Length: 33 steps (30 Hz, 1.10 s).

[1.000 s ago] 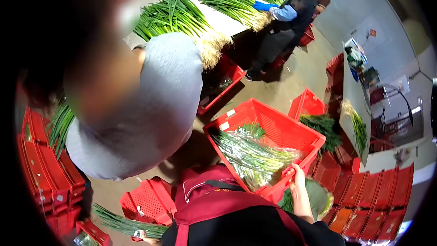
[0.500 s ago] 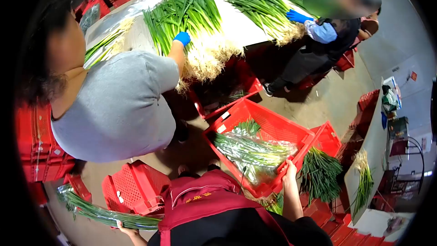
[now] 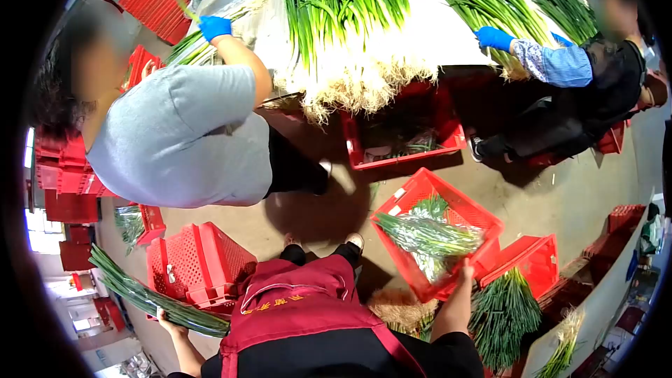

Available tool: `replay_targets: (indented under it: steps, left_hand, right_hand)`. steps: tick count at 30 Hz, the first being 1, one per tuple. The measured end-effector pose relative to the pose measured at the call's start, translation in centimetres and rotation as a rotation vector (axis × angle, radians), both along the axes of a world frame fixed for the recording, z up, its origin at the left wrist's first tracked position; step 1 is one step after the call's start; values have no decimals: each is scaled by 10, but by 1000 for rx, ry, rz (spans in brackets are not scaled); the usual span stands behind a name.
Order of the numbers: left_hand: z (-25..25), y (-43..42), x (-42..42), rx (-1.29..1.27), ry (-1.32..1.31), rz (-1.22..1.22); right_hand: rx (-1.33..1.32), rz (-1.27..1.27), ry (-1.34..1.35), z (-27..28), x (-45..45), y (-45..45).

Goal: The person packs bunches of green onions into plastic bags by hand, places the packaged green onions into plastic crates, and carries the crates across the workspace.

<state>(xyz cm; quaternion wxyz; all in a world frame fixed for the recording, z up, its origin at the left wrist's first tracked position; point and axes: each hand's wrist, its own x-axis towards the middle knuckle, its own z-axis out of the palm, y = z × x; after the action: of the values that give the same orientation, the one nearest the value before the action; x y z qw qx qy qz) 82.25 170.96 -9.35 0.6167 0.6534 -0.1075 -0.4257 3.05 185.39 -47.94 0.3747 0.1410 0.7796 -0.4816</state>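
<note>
At the lower left, my left hand is closed around a long bundle of green onions, which looks wrapped in clear plastic and slants up to the left. My right hand is closed at the near right rim of a red plastic crate. Inside that crate lie plastic-bagged green onions. Some of my right fingers are hidden against the rim. Beside the bundle in my left hand stand stacked red crates.
A worker in a grey shirt stands front left; another in dark clothes is at the right. Piled green onions cover part of the white table. A red crate sits beneath it. More green onions hang at lower right.
My view has swung, and the crate at my right hand appears farther right. The grey-shirted worker's gloved hand has left the pile and now lifts green onions at the left. My left hand still holds its bundle.
</note>
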Motion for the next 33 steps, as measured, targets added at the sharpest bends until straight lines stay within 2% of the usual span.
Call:
replay_targets:
  steps: [3, 5, 7, 9, 10, 11, 12, 13, 14, 15, 17, 18, 19, 20, 21, 23, 24, 25, 26, 27, 28, 29, 30, 31, 33]
  left_hand:
    - [10, -6, -20, -17, -69, -42]
    - [12, -12, -32, -33, -84, -21]
    - [13, -5, -26, -60, -76, -6]
    - [-3, 9, 12, -59, -113, 108]
    - [-1, 10, 10, -48, -123, 52]
    - [-5, 10, 14, -43, -138, 68]
    - [-5, 9, 14, -44, -106, 50]
    - [-6, 10, 14, -46, -73, 33]
    - [-8, 13, 20, -36, -38, 72]
    - [-23, 25, 49, -73, -30, 161]
    - [-21, 23, 43, -37, -82, 104]
    - [-16, 17, 25, -34, -67, 194]
    - [-30, 27, 50, -26, -34, 239]
    - [-28, 23, 45, -13, -4, 239]
    - [-26, 20, 40, -3, 27, 244]
    - [-60, 40, 88, -4, 42, 250]
    - [-71, 45, 98, -27, 27, 256]
    - [-77, 48, 102, -55, 12, 262]
    - [-78, 48, 104, -25, 42, 273]
    - [-77, 43, 102, 3, 74, 282]
    - [-66, 34, 94, 40, 148, 303]
    - [-85, 43, 111, 5, 180, 278]
    - [-136, 64, 142, -25, 148, 310]
    - [-180, 80, 170, -53, 113, 337]
    - [-175, 70, 171, -103, 98, 352]
  right_hand:
    - [1017, 55, 438, 20, -35, 4]
    - [1062, -47, 379, 59, -16, -12]
    - [1088, -129, 558, 47, 4, -9]
    - [954, -63, 573, 45, 36, -25]
    - [854, 87, 539, 10, 42, -12]
    - [743, 205, 696, -35, 62, -4]
    - [279, 146, 372, -98, 76, 11]
    - [169, 254, 189, -100, 95, -5]
    - [-77, 397, 193, -90, 113, -23]
    - [-46, 478, 6, -90, 125, -46]
    - [-170, 588, -267, -35, 146, -101]
    - [-204, 536, -281, 2, 157, -124]
    - [-239, 486, -291, 25, 170, -144]
    - [-222, 619, -210, 17, 168, -146]
    - [-265, 614, -290, 12, 164, -147]
    - [-216, 806, -199, 26, 158, -151]
    - [-106, 735, -180, 67, 170, -161]
    - [-36, 617, -96, 81, 180, -163]
    - [-99, 621, -39, 17, 156, -143]
    - [-32, 678, -15, 31, 160, -145]
    - [30, 845, 9, 19, 156, -145]
    - [61, 835, 34, 14, 163, -149]
    - [86, 986, 50, 21, 181, -164]
    - [105, 1038, -179, 17, 187, -180]
    - [-107, 1280, -155, 15, 242, -213]
